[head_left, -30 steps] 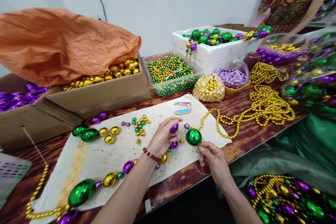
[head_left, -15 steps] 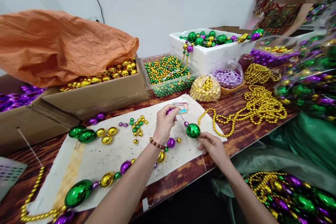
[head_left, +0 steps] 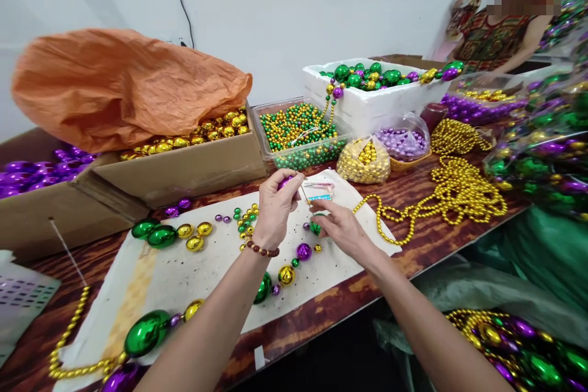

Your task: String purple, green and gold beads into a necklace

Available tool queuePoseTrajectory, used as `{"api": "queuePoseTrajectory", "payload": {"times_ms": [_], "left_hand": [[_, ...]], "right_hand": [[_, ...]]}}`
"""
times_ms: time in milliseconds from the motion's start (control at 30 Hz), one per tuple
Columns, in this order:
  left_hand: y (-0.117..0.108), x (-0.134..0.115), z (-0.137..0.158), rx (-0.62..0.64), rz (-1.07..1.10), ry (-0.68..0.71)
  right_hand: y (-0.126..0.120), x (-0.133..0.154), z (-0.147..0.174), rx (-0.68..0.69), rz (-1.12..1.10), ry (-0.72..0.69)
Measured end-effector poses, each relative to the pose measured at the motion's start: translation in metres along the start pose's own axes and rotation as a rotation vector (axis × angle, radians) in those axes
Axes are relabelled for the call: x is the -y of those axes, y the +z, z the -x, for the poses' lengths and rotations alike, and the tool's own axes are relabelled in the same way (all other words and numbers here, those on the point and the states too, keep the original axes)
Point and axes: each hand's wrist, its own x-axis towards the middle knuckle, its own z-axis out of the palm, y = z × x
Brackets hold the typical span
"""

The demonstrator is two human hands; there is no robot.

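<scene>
My left hand (head_left: 278, 208), wearing a brown bead bracelet, is closed around a shiny purple bead (head_left: 285, 182) and a thin needle (head_left: 305, 195) that slants down to the right. At the needle's lower end are the curled fingers of my right hand (head_left: 342, 228); what they pinch is too small to make out. A green bead (head_left: 315, 228), partly hidden by those fingers, sits beside a small purple bead. Below my hands on the white cloth (head_left: 202, 282) lies a strand with a purple ball (head_left: 304, 251) and a gold ball (head_left: 286, 275). My left forearm covers part of it.
Loose green and gold beads (head_left: 195, 243) lie on the cloth's left. Behind stand a cardboard box (head_left: 193, 174), a clear bin (head_left: 303, 159) and a white foam box (head_left: 367, 104). Gold bead chains (head_left: 463, 190) lie at right. A co-worker (head_left: 500, 43) is at back right.
My right hand has moved up and left to the needle, and the green bead now sits lower, partly behind its fingers. My left hand has shifted slightly left and up, still holding the purple bead.
</scene>
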Motion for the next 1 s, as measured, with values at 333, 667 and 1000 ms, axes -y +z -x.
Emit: {"api": "queuePoseTrajectory", "payload": {"times_ms": [333,667,1000], "left_hand": [[-0.041,0.017,0.021,-0.072,0.517,-0.382],[-0.038,0.038,0.043,-0.082,0.779,-0.493],[-0.031,0.039,0.050,-0.169,0.733,-0.461]], "right_hand": [[0.026,-0.012,0.001,-0.057,-0.175,0.059],[0.051,0.015,0.005,-0.057,-0.147,-0.012],[0.058,0.010,0.000,-0.034,0.011,-0.064]]}}
